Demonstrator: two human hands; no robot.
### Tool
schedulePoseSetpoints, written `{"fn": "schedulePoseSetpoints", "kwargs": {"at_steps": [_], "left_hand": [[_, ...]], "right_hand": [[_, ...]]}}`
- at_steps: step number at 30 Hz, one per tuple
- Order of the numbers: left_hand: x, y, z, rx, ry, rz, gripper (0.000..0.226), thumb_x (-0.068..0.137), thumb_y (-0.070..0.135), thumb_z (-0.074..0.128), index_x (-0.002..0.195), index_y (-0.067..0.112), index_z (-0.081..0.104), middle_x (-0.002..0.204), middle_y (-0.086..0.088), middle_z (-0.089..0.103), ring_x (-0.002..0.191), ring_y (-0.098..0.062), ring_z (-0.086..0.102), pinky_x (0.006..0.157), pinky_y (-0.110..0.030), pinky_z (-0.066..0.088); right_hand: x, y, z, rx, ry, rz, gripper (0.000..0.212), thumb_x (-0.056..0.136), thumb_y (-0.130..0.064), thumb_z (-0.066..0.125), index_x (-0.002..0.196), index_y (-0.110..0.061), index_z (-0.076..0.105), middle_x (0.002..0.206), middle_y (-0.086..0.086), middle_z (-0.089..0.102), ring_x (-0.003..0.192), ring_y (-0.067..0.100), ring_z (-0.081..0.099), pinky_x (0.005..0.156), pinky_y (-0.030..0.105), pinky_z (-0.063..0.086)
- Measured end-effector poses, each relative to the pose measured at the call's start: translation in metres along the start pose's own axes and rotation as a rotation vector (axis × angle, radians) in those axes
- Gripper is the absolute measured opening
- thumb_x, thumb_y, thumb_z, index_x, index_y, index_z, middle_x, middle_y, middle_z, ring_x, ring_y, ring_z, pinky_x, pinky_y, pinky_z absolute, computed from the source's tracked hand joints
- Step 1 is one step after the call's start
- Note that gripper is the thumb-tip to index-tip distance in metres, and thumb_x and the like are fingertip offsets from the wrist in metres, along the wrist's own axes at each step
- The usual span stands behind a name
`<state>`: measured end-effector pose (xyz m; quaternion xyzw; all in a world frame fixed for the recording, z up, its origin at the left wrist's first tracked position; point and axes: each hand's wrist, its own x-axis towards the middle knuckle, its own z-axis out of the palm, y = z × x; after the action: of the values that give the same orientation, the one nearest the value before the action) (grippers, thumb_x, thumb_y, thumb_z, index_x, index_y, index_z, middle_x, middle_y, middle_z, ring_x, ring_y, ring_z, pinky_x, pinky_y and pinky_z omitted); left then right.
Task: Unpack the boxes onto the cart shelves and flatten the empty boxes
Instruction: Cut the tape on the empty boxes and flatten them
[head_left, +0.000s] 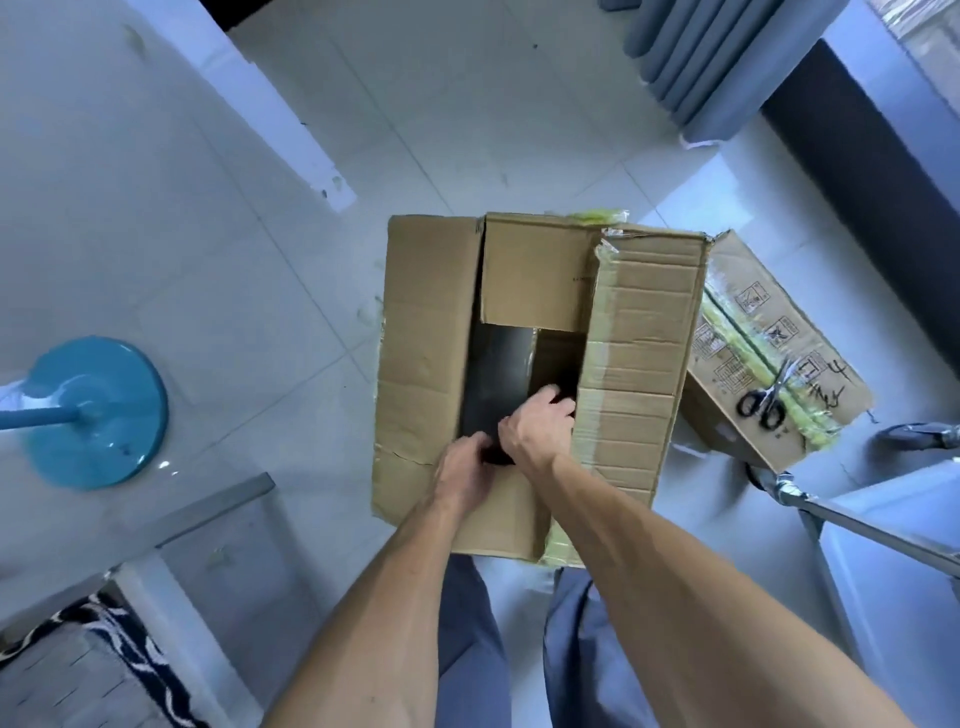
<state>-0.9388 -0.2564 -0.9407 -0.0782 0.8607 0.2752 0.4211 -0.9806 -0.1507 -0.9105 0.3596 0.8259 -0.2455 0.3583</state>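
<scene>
A large brown cardboard box (431, 332) stands on the floor in front of me, its top flaps partly open. Through the gap shows a dark item (498, 374) inside. My left hand (465, 470) and my right hand (540, 423) reach into the opening at its near edge, fingers curled around a black object (496, 456) that is mostly hidden between them. A second, smaller cardboard box (769, 332), taped shut with yellow-green tape, lies to the right behind the big one.
Black-handled scissors (766, 400) lie on the smaller box. A metal cart frame (852, 519) and shelf stand at the right. A blue round stand base (96, 413) sits on the tiled floor at left. Grey furniture fills the lower left.
</scene>
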Motion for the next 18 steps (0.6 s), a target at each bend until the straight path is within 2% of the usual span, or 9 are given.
{"fn": "schedulePoseSetpoints", "kwargs": {"at_steps": [3,7,10,12,14,17,18], "left_hand": [[-0.003,0.007,0.013,0.027,-0.019,-0.058,0.024,0.097,0.013,0.048,0.112,0.01,0.066,0.113,-0.012,0.07,0.106,-0.032,0.064,0.081,-0.03,0.043],[-0.005,0.015,0.02,0.016,0.044,-0.203,0.025,0.097,0.02,0.046,0.108,0.011,0.066,0.108,-0.012,0.071,0.099,-0.032,0.067,0.082,-0.034,0.053],[-0.01,0.028,0.021,0.055,0.099,-0.283,0.026,0.094,0.019,0.047,0.108,0.01,0.066,0.106,-0.015,0.07,0.099,-0.035,0.066,0.075,-0.032,0.049],[-0.015,0.031,0.017,0.113,0.137,-0.351,0.029,0.095,0.021,0.046,0.111,0.01,0.066,0.11,-0.018,0.069,0.103,-0.036,0.065,0.074,-0.032,0.047],[-0.014,0.024,0.01,0.113,0.087,-0.39,0.03,0.097,0.02,0.046,0.117,0.009,0.065,0.115,-0.018,0.068,0.108,-0.034,0.064,0.08,-0.032,0.047],[-0.014,0.006,0.004,0.154,-0.141,-0.383,0.033,0.095,0.017,0.051,0.125,0.013,0.062,0.114,-0.011,0.071,0.111,-0.023,0.064,0.083,-0.025,0.045],[-0.017,0.003,0.003,0.191,-0.204,-0.388,0.039,0.094,0.017,0.053,0.133,0.017,0.057,0.123,-0.009,0.068,0.117,-0.022,0.061,0.089,-0.025,0.045]], "right_hand": [[0.0,-0.016,-0.002,0.11,0.058,0.221,0.077,0.085,-0.026,0.063,0.147,-0.007,0.021,0.139,0.018,0.035,0.126,0.037,0.042,0.104,0.044,0.036],[0.002,-0.025,-0.009,0.259,0.182,0.353,0.077,0.083,-0.032,0.065,0.145,-0.012,0.024,0.137,0.017,0.042,0.124,0.036,0.044,0.101,0.047,0.034],[-0.003,-0.005,-0.021,0.327,0.266,0.319,0.069,0.083,-0.028,0.063,0.142,-0.011,0.031,0.132,0.019,0.051,0.12,0.037,0.051,0.098,0.046,0.039],[-0.006,0.021,-0.031,0.409,0.239,0.158,0.059,0.089,-0.019,0.057,0.141,-0.002,0.034,0.132,0.026,0.05,0.119,0.042,0.052,0.096,0.047,0.043],[0.0,0.049,-0.045,0.324,0.274,0.123,0.06,0.088,-0.013,0.054,0.143,-0.001,0.032,0.138,0.028,0.043,0.123,0.044,0.047,0.099,0.047,0.041],[0.013,0.08,-0.059,0.074,0.425,0.178,0.059,0.08,-0.01,0.053,0.137,-0.004,0.039,0.135,0.021,0.046,0.123,0.041,0.047,0.102,0.048,0.039],[0.014,0.086,-0.059,0.032,0.412,0.147,0.056,0.079,-0.01,0.054,0.133,-0.004,0.041,0.132,0.02,0.048,0.122,0.04,0.048,0.102,0.047,0.04]]}}
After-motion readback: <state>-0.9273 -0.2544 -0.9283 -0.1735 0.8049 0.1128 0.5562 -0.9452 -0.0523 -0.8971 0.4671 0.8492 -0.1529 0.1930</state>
